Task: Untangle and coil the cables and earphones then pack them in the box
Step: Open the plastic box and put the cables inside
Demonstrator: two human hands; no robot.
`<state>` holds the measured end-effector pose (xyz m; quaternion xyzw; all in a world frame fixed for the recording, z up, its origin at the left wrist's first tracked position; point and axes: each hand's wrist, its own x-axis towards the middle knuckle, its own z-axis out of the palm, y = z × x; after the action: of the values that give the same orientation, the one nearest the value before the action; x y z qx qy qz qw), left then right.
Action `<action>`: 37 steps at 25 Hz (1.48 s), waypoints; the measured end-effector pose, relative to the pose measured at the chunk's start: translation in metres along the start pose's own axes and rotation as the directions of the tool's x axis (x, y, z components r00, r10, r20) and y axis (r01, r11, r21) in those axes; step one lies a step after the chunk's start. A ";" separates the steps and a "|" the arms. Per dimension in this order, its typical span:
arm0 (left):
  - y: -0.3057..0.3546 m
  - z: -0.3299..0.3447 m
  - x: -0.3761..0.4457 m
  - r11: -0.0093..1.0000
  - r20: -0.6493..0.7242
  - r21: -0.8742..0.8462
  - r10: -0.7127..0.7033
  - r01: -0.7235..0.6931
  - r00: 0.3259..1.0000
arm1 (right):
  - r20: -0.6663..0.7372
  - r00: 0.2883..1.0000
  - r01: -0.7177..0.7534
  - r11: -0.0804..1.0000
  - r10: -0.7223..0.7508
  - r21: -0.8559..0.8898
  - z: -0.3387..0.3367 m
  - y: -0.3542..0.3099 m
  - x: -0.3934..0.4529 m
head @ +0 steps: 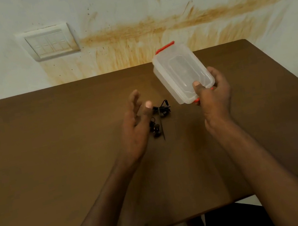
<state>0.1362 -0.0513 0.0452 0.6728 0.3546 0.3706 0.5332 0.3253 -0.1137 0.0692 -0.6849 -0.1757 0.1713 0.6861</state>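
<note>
Earphones and cables [160, 118] lie in a black tangle mid-table, just beside your left hand [136, 124], on its thumb side; its fingers are straight and spread, holding nothing. That hand is nearer. Your right hand [213, 94] grasps the lidded box [181, 73] by its near end, raised and tilted, long axis toward the table's [51, 150] far edge. Beyond it: a stained wall [149, 27] and switch plate [50, 42].
</note>
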 end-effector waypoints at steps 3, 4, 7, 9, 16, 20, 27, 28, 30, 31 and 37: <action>0.010 -0.030 0.009 0.987 -0.114 -0.141 0.055 -0.071 0.992 | 0.238 0.965 0.140 0.985 -0.114 -0.098 0.025 -0.005 -0.021; 0.011 -0.041 0.010 0.982 -0.129 -0.149 0.093 -0.112 0.987 | 0.325 0.937 0.184 0.974 -0.132 -0.133 0.034 -0.006 -0.029; 0.009 -0.078 0.009 0.995 -0.295 -0.003 0.092 -0.097 0.951 | 0.462 0.879 0.209 0.965 -0.116 -0.156 0.067 -0.005 -0.052; -0.002 -0.100 0.008 0.990 -0.422 0.140 0.056 0.004 0.905 | 0.462 0.883 0.150 0.981 -0.078 -0.121 0.087 -0.003 -0.064; -0.030 -0.155 -0.016 0.973 -0.588 -0.060 -0.214 0.222 0.780 | 0.459 0.866 -0.208 0.978 0.199 -0.033 0.141 0.007 -0.112; -0.046 -0.169 -0.025 0.922 -0.579 -0.144 -0.373 0.359 0.725 | 0.511 0.831 -0.205 0.975 0.220 -0.087 0.155 0.013 -0.131; -0.059 -0.186 -0.029 0.931 -0.503 -0.129 -0.359 0.343 0.786 | 0.447 0.856 -0.203 0.964 0.259 -0.170 0.170 0.019 -0.138; -0.060 -0.188 -0.028 0.930 -0.498 -0.134 -0.362 0.343 0.788 | 0.437 0.863 -0.194 0.965 0.254 -0.178 0.172 0.021 -0.138; -0.063 -0.191 -0.028 0.929 -0.501 -0.138 -0.365 0.345 0.784 | 0.431 0.872 -0.163 0.968 0.232 -0.190 0.175 0.023 -0.138; -0.066 -0.192 -0.029 0.925 -0.501 -0.149 -0.375 0.349 0.780 | 0.429 0.874 -0.154 0.968 0.227 -0.198 0.176 0.024 -0.138; -0.066 -0.194 -0.025 0.913 -0.547 0.038 -0.321 0.407 0.773 | 0.414 0.887 -0.119 0.968 0.203 -0.219 0.181 0.029 -0.135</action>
<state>-0.0508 0.0267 0.0076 0.5017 0.6387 0.4023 0.4225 0.1201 -0.0188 0.0395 -0.7034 -0.2815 0.3584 0.5455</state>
